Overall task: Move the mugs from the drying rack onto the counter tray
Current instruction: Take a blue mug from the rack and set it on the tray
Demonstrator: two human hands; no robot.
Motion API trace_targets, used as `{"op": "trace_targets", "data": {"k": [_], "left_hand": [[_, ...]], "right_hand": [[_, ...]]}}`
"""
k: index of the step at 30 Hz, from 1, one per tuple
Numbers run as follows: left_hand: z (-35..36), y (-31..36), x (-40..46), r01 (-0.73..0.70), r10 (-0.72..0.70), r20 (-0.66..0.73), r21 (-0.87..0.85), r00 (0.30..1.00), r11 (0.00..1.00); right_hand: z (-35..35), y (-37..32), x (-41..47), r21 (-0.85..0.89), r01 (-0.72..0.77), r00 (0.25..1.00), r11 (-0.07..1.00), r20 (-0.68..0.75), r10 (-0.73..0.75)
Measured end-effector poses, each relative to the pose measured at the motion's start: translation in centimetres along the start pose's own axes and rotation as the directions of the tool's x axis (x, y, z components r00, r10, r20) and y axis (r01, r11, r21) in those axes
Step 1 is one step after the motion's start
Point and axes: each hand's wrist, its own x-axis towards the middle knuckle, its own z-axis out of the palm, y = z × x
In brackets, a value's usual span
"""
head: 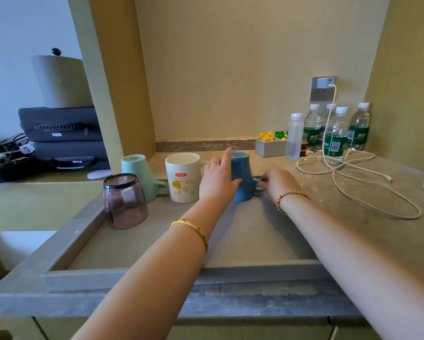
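Observation:
A grey tray [88, 273] lies on the counter with several cups standing upside down along its far side. From the left stand a purple glass [124, 201], a mint mug [138, 174], a cream mug [183, 176] with yellow print, and a blue mug [241, 173]. My left hand [218, 177] rests flat against the blue mug's left side, fingers straight. My right hand [277, 184] pinches the blue mug's handle on its right. No drying rack is in view.
A white charging cable [353, 177] loops over the counter at right, running up to a wall charger [325, 82]. Several water bottles [336, 136], a white bottle [295, 136] and a tea-bag box [270, 147] stand at the back right. Bags are stacked at far left.

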Motion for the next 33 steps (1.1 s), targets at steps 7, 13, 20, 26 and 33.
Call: {"op": "trace_targets", "data": {"k": [7, 13, 20, 26, 33], "left_hand": [[-0.4, -0.6, 0.2, -0.035, 0.036, -0.043, 0.024, 0.998, 0.999], [-0.5, -0.7, 0.3, -0.045, 0.052, -0.057, 0.123, 0.997, 0.991], [-0.3, -0.4, 0.2, -0.066, 0.071, -0.014, 0.199, 0.997, 0.978], [-0.2, -0.5, 0.3, -0.060, 0.063, -0.011, 0.155, 0.998, 0.986], [-2.2, -1.7, 0.9, -0.001, -0.013, -0.142, -0.102, 0.990, 0.995]], "right_hand": [[0.6, 0.6, 0.1, 0.116, 0.020, 1.000, 0.993, 0.022, -0.023], [0.4, 0.6, -0.3, 0.109, 0.034, 0.997, 0.993, 0.062, -0.041], [0.5, 0.8, -0.1, 0.008, 0.014, 1.000, 1.000, 0.017, -0.014], [0.8, 1.0, 0.3, 0.000, 0.081, 0.996, 0.997, -0.039, -0.081], [1.0, 1.2, 0.6, 0.067, 0.183, 0.979, 0.981, 0.080, -0.188]]}}
